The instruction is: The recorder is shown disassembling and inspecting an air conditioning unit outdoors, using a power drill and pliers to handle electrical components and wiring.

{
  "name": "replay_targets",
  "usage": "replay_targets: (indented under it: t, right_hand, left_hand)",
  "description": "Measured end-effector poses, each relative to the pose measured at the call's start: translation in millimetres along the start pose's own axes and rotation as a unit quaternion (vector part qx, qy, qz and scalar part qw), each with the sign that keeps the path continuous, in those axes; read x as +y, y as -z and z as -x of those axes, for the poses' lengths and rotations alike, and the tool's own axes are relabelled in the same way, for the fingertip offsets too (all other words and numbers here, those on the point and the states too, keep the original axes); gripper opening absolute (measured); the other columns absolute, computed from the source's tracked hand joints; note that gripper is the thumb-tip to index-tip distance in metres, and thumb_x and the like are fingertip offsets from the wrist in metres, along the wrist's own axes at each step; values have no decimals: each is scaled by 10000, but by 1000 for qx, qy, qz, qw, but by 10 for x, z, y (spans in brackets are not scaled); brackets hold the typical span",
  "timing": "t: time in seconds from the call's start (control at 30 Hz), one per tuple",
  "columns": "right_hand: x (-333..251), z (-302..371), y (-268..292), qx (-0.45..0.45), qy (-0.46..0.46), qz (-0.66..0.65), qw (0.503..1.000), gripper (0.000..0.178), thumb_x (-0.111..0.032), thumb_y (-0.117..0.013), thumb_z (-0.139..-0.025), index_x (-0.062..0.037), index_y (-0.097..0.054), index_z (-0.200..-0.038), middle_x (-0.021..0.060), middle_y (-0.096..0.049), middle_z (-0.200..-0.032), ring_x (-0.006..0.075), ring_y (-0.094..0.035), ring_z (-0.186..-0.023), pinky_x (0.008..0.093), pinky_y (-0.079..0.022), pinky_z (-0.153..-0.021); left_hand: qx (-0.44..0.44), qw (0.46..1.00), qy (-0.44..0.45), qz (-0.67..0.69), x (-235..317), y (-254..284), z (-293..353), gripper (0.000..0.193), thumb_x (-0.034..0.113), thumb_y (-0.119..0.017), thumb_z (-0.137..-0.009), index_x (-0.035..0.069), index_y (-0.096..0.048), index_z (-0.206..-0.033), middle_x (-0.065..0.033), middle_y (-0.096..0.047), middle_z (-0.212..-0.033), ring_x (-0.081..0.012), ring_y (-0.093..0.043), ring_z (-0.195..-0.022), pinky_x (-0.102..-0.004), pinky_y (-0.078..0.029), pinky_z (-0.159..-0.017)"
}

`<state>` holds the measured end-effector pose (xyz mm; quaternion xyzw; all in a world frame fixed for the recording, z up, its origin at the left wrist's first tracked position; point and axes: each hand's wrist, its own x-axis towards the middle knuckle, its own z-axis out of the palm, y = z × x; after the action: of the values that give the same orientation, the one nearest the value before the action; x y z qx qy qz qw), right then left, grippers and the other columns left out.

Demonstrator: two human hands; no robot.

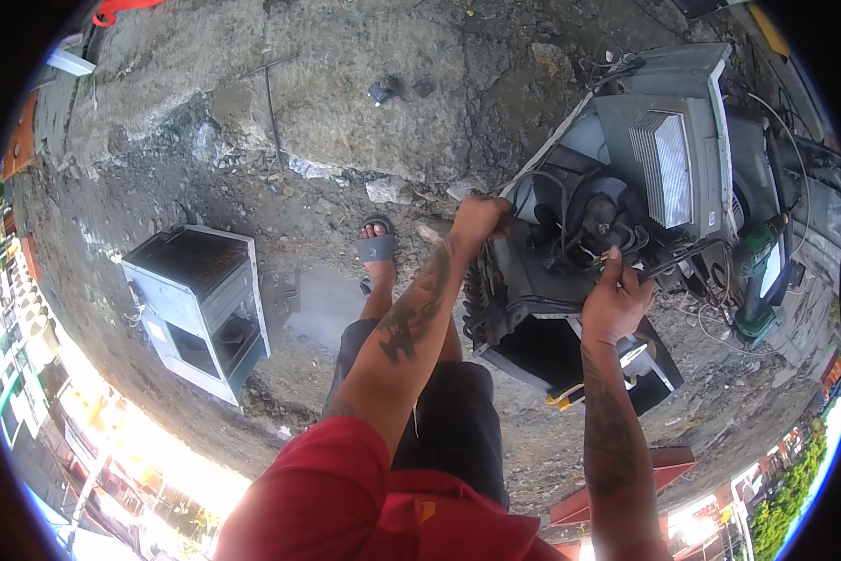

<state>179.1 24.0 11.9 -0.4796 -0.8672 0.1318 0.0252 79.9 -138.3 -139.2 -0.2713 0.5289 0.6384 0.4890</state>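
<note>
Both hands are over a dismantled appliance on the ground at the right. My left hand (481,220) is closed beside its left edge, near a dark cable loop; whatever lies inside the fingers is hidden. Lower right of it, my right hand (617,301) is raised with thumb and fingertips pinched together. They touch the near side of a dark rounded motor-like part (603,220) with black hoses or cables about it. The small thing in that pinch is too small to name. Just below sits an open dark metal box (542,351).
A grey casing with a ribbed, silvery panel (669,168) stands beyond the motor-like part. Farther right lies a green power drill (760,248) among loose wires. An open white metal cabinet (196,313) rests at the left. A long thin metal rod (273,112) lies on the rough ground ahead.
</note>
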Motion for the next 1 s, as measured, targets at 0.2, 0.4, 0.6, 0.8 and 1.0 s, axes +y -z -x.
replay_targets:
  t: [0.2,0.4,0.6,0.8,1.0]
  right_hand:
    - [24,-5,12,-1,-5,2,1000,376,-472,-631,-895,-121,-761,-938,169,-566,-1026,383,-511,-1066,508,-422,-872]
    - [51,-7,-14,5,-1,-2,1000,379,-479,-628,-894,-126,-761,-927,161,-543,-965,373,-519,-1035,499,-430,-834]
    - [42,-6,-10,10,1,-3,1000,378,-479,-630,-894,-126,-760,-928,155,-549,-971,358,-529,-1022,483,-436,-811]
    - [41,-6,10,14,8,-16,1000,364,-459,-644,-893,-115,-758,-931,159,-561,-983,354,-548,-996,471,-434,-801]
    - [47,11,-55,36,18,-30,999,367,-440,-673,-881,-83,-756,-900,148,-566,-968,338,-557,-974,457,-449,-770]
  left_hand:
    - [-24,932,-158,-325,-267,-185,63,267,185,-674,-777,-20,-716,-944,-115,-713,-821,-215,-692,-749,-330,-537,-725]
    - [87,896,-187,-393,-141,-87,-80,288,236,-672,-828,9,-698,-1003,-128,-717,-865,-245,-704,-813,-366,-532,-738]
    - [107,965,-138,-195,-174,-135,-259,175,100,-624,-821,28,-694,-964,-193,-697,-930,-360,-671,-899,-412,-521,-795]
    - [110,915,-284,-263,-291,-289,-443,178,83,-606,-835,37,-680,-990,-222,-675,-903,-403,-647,-853,-431,-519,-772]
    - [78,800,-320,-502,-417,-112,-587,199,61,-625,-744,48,-686,-933,-141,-647,-931,-345,-637,-890,-475,-511,-789]
